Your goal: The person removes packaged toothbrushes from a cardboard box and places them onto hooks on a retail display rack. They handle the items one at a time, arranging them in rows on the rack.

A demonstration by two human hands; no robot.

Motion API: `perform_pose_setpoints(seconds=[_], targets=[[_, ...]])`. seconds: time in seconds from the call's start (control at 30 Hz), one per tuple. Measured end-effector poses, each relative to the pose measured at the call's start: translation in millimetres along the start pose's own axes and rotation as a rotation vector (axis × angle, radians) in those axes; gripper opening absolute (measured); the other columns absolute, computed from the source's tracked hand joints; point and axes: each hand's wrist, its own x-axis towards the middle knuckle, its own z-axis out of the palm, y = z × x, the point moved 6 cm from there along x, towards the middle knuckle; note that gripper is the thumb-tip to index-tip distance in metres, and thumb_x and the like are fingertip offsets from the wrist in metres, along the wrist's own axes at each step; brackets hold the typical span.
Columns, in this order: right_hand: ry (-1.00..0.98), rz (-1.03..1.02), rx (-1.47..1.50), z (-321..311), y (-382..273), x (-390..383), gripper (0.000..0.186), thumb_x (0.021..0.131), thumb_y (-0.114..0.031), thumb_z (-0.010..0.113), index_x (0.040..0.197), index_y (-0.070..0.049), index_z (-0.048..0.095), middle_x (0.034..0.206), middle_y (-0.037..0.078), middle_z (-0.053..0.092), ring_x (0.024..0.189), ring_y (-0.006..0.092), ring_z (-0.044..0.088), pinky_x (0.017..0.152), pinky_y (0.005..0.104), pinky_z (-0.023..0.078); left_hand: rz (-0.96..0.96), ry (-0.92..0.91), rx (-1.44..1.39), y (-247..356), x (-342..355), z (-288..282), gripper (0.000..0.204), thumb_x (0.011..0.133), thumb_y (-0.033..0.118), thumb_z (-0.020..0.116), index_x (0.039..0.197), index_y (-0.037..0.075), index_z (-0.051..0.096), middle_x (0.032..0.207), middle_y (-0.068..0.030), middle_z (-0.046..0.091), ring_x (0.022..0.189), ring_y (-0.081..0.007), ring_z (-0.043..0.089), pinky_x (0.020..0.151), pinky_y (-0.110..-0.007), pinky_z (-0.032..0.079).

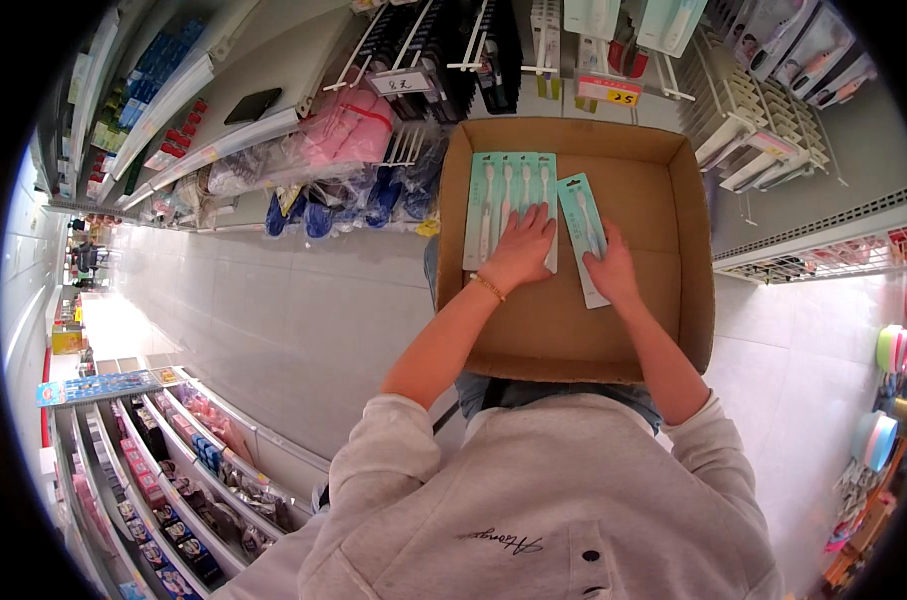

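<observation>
resting flat with its fingers spread and loosely extended, the left hand (521, 250) lies over the lower part of a row of four flat mint-green toothbrush packs (507, 185), which sits in the far left part of an open brown cardboard box (653, 200). the white brush heads show beyond those fingertips. right of that row, near the middle of the box, is a single narrow mint-green toothbrush pack (577, 230), tilted with its top end leaning left. the right hand (613, 265) grips this pack by its right edge, thumb on the front face and the other fingers partly hidden along the side; its top and bottom ends project past the hand. a beaded bracelet (489, 287) circles the left wrist. left of the box, blue slippers (316, 213) hang in clear plastic beneath a pink plastic-wrapped bundle (348, 128).
</observation>
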Motion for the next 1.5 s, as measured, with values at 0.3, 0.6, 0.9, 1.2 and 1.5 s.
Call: perform_pose_setpoints(seconds=[0.3, 0.6, 0.9, 1.2, 1.5], targets=[[-0.144, -0.186, -0.079, 8, -22, -4, 0.050, 0.071, -0.013, 0.061, 0.119, -0.001, 0.054, 0.116, 0.023, 0.054, 0.103, 0.0426, 0.052, 0.088, 0.0478, 0.044, -0.028, -0.002, -0.046, 1, -1, -4, 0.083, 0.056, 0.026, 0.080, 0.127, 0.000, 0.045, 0.141, -0.0254, 0.029, 0.132, -0.0415, 0.028, 0.105, -0.054, 0.027], [-0.108, -0.309, -0.332, 13, -37, -14, 0.033, 0.071, -0.013, 0.062, 0.103, -0.006, 0.059, 0.104, 0.017, 0.059, 0.102, 0.0342, 0.053, 0.090, 0.0456, 0.042, -0.024, -0.027, -0.037, -4, -5, 5, 0.083, 0.058, 0.029, 0.079, 0.131, 0.007, 0.045, 0.145, -0.0225, 0.026, 0.134, -0.0412, 0.025, 0.105, -0.054, 0.028], [-0.175, -0.393, -0.474, 21, -39, -28, 0.045, 0.072, -0.017, 0.064, 0.114, -0.003, 0.056, 0.114, 0.016, 0.059, 0.115, 0.0316, 0.050, 0.093, 0.0517, 0.037, -0.002, -0.049, -0.111, 6, -6, -7, 0.083, 0.061, 0.032, 0.078, 0.132, 0.007, 0.043, 0.145, -0.0198, 0.028, 0.135, -0.0391, 0.024, 0.106, -0.055, 0.026], [-0.285, -0.334, -0.390, 23, -34, -18, 0.054, 0.073, -0.016, 0.061, 0.124, -0.002, 0.048, 0.131, 0.014, 0.049, 0.124, 0.0326, 0.042, 0.099, 0.0492, 0.035, 0.053, -0.110, -0.172, 22, 1, -3, 0.087, 0.068, 0.025, 0.071, 0.140, 0.001, 0.029, 0.142, -0.0163, 0.037, 0.133, -0.0360, 0.030, 0.108, -0.052, 0.025], [-0.215, -0.363, -0.389, 10, -39, -15, 0.051, 0.072, -0.018, 0.063, 0.120, -0.004, 0.051, 0.123, 0.015, 0.052, 0.117, 0.0331, 0.046, 0.097, 0.0476, 0.037, 0.019, -0.052, -0.062, 14, 8, -4, 0.083, 0.073, 0.027, 0.069, 0.140, 0.002, 0.027, 0.141, -0.0165, 0.038, 0.131, -0.0377, 0.032, 0.107, -0.053, 0.024]])
